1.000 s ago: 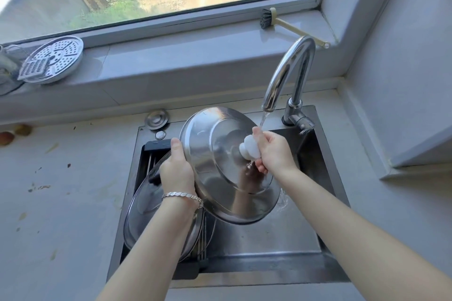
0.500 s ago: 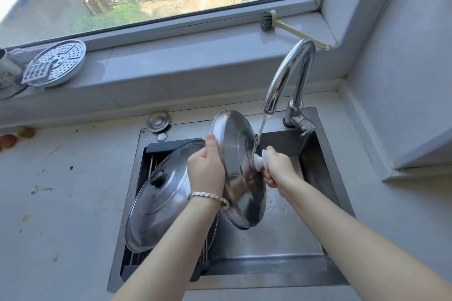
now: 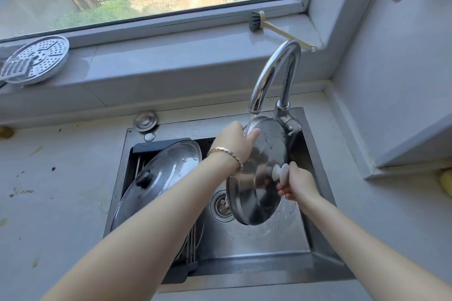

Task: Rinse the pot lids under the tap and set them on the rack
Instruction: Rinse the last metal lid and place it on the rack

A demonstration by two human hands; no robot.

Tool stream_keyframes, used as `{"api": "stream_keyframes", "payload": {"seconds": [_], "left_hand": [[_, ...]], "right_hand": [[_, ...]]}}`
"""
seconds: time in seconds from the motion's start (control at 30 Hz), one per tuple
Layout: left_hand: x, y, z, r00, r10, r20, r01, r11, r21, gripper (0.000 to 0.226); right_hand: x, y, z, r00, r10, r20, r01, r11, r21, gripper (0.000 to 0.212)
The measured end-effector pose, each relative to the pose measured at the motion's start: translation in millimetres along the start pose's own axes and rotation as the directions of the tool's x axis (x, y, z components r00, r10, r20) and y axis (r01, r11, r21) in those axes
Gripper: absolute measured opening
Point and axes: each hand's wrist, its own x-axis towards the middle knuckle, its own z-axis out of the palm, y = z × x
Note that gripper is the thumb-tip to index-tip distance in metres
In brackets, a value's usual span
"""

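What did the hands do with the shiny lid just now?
They turned the lid and lifted its top edge under the tap. The left hand slid up to the rim; the right hand kept the white knob. The big lid stayed on the rack.

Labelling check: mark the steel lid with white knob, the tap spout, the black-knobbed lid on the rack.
Steel lid with white knob (image 3: 263, 154): head view, domed face.
Tap spout (image 3: 254, 105): head view, outlet end.
Black-knobbed lid (image 3: 168, 173): head view, dome centre.
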Motion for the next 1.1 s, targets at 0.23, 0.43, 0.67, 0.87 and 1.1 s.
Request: {"api": "stream_keyframes", "payload": {"seconds": [0.23, 0.43, 0.67, 0.87, 1.1], "left_hand": [[-19, -45, -34, 0.962, -0.274, 0.000, 0.242, 0.852, -0.465, 0.035], [-48, -75, -58, 0.911, -0.413, 0.007, 0.231, 0.495, -0.838, 0.015], [-69, -87, -60, 0.914, -0.404, -0.039, 0.196, 0.522, -0.830, 0.023], [-73, -75, -51, 0.930, -0.367, 0.023, 0.206, 0.470, -0.858, 0.012], [-77, -69, -44, 0.949, -0.315, 0.010, 0.188, 0.538, -0.822, 0.007]], "right_hand": [[-7, -39, 21, 0.929, -0.370, 0.005, 0.369, 0.925, -0.091, 0.029], [-20, -74, 58, 0.852, -0.444, 0.275, 0.512, 0.816, -0.267, 0.031], [3, -63, 34, 0.921, -0.377, -0.097, 0.308, 0.858, -0.411, 0.054], [36, -56, 14, 0.993, -0.113, -0.034, 0.114, 0.992, 0.058, 0.000], [34, -62, 13, 0.977, -0.105, 0.187, 0.137, 0.976, -0.168, 0.050]]}}
